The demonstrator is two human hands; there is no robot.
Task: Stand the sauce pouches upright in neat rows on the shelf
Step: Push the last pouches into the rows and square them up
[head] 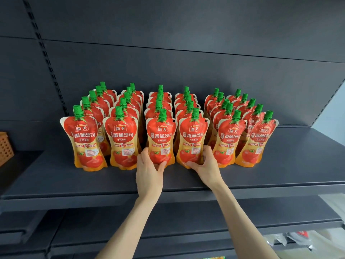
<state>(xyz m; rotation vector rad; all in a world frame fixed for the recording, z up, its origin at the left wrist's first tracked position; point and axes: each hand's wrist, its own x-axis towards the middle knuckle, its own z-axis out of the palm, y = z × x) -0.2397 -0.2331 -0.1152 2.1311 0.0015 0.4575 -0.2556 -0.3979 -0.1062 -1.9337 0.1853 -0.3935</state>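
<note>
Red tomato sauce pouches with green caps stand upright in several rows running front to back on the dark shelf (pixel 56 176). My left hand (pixel 149 169) grips the base of the third front pouch (pixel 161 137) from the left. Beside it, my right hand (pixel 207 165) holds the lower right edge of the fourth front pouch (pixel 193 139). Both pouches stand upright on the shelf, level with the front pouches of the other rows. My arms reach up from the bottom of the view.
A perforated orange basket (pixel 5 148) sits at the far left edge. The dark back panel rises behind the rows. Bare shelf lies in front of the pouches and to the right (pixel 308 161). A lower shelf and plastic packaging (pixel 298 238) show at the bottom right.
</note>
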